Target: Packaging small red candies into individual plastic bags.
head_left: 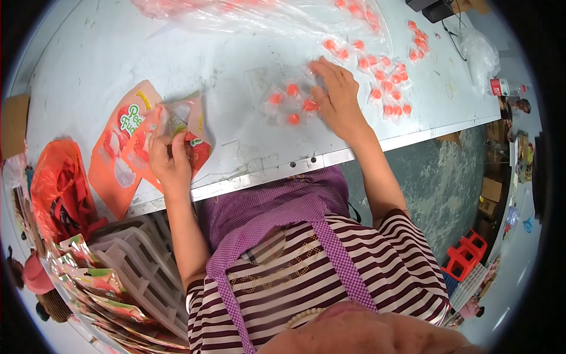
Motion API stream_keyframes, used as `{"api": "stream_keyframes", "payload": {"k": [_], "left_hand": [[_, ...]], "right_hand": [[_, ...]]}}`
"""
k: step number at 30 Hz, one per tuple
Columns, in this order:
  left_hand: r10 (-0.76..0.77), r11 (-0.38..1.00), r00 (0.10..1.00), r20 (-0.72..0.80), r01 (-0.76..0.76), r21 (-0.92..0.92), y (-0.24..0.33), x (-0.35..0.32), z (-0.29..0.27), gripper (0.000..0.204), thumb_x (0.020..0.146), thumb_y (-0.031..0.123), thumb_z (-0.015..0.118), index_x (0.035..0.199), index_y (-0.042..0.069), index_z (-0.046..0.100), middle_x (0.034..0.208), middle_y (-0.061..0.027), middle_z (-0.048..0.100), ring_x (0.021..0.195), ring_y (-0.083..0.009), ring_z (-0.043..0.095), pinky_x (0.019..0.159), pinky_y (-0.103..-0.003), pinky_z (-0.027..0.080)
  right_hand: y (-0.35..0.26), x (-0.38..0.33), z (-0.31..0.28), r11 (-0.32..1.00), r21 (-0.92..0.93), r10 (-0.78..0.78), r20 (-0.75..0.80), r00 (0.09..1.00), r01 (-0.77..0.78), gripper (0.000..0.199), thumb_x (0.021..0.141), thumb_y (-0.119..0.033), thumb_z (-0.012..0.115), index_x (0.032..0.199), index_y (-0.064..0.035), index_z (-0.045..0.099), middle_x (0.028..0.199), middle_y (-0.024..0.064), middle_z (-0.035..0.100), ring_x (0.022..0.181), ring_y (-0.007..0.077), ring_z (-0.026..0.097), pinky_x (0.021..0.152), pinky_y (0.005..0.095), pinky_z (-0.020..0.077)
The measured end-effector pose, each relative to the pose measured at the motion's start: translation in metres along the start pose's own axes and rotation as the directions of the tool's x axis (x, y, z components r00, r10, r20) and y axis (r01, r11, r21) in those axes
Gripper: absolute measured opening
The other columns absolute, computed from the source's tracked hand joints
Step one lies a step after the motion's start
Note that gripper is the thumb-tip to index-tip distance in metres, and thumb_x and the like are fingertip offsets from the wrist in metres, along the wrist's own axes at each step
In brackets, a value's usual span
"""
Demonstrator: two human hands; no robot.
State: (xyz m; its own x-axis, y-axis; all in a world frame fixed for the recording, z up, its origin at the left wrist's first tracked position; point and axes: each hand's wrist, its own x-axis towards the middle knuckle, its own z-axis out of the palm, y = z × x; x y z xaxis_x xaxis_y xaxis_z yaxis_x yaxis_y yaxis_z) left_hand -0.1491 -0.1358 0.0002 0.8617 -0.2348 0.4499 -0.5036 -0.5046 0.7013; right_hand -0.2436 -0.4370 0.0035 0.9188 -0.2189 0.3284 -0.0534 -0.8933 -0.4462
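Note:
My left hand (169,158) is closed on a red and pink printed pouch (200,148), gripping it near its mouth, with clear film showing at the top. Beneath it lie flat pouches (106,168) of the same kind on the table. To the right, my right hand (342,100) rests over the table with its fingers stretched out. At its fingertips is a small group of red, clear-wrapped candies (293,89), one partly covered by the fingers.
More wrapped candies (387,85) lie scattered right of my right hand. A large clear plastic bag (271,17) with candies spreads across the far side of the pale table (236,71). Left are a red plastic bag (56,177) and a crate (138,259) beside several filled pouches (100,283).

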Motion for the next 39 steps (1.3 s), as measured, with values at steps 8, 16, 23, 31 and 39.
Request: {"api": "stream_keyframes", "payload": {"k": [8, 16, 23, 31, 39], "left_hand": [[0.069, 0.998, 0.998, -0.005, -0.069, 0.012, -0.004, 0.0, 0.003, 0.017, 0.083, 0.007, 0.061, 0.075, -0.001, 0.049, 0.073, -0.0054, 0.047, 0.065, -0.0135, 0.045, 0.059, -0.025, 0.039], [-0.028, 0.999, 1.0, -0.001, 0.028, -0.037, 0.003, 0.0, 0.002, 0.016, 0.083, 0.006, 0.06, 0.074, -0.002, 0.049, 0.073, -0.0073, 0.047, 0.068, -0.0156, 0.045, 0.061, -0.027, 0.038], [0.055, 0.997, 0.998, 0.035, -0.057, 0.048, -0.006, 0.001, 0.003, 0.015, 0.083, 0.005, 0.06, 0.075, -0.002, 0.049, 0.073, -0.0076, 0.046, 0.069, -0.0159, 0.046, 0.061, -0.027, 0.039], [0.092, 0.994, 0.996, 0.018, -0.093, 0.05, -0.022, -0.003, 0.002, 0.015, 0.085, 0.006, 0.059, 0.075, -0.001, 0.049, 0.073, -0.005, 0.047, 0.05, -0.008, 0.046, 0.046, -0.022, 0.037], [0.047, 0.998, 0.999, 0.007, -0.047, 0.031, -0.009, 0.0, 0.002, 0.016, 0.083, 0.005, 0.061, 0.074, -0.001, 0.049, 0.069, -0.0053, 0.048, 0.06, -0.0113, 0.045, 0.053, -0.024, 0.037]], "right_hand": [[-0.043, 0.0, 0.041, 0.995, 0.067, -0.079, 0.121, 0.989, 0.071, 0.05, 0.084, -0.018, 0.053, 0.13, -0.0043, 0.038, 0.132, 0.0173, 0.038, 0.122, 0.0329, 0.034, 0.104, 0.0463, 0.0203], [-0.002, 0.041, 0.015, 0.999, -0.038, -0.011, -0.174, 0.985, 0.005, 0.047, 0.085, -0.028, 0.054, 0.125, -0.0051, 0.043, 0.132, 0.0194, 0.039, 0.12, 0.0374, 0.035, 0.099, 0.0484, 0.0249], [-0.001, 0.029, 0.024, 0.947, -0.319, 0.045, 0.018, 0.999, -0.037, 0.041, 0.084, -0.019, 0.056, 0.122, -0.0065, 0.048, 0.126, 0.0186, 0.046, 0.111, 0.0382, 0.043, 0.091, 0.0453, 0.0356], [0.009, 0.036, -0.014, 0.99, 0.13, 0.065, -0.142, 0.988, -0.047, 0.032, 0.085, -0.011, 0.057, 0.115, -0.0047, 0.055, 0.113, 0.0145, 0.057, 0.105, 0.0261, 0.053, 0.091, 0.0341, 0.0403], [-0.027, 0.004, -0.016, 0.956, 0.281, -0.111, 0.088, 0.99, 0.082, 0.026, 0.077, -0.005, 0.063, 0.103, -0.0055, 0.061, 0.094, 0.0118, 0.06, 0.087, 0.026, 0.056, 0.076, 0.0308, 0.0461]]}}
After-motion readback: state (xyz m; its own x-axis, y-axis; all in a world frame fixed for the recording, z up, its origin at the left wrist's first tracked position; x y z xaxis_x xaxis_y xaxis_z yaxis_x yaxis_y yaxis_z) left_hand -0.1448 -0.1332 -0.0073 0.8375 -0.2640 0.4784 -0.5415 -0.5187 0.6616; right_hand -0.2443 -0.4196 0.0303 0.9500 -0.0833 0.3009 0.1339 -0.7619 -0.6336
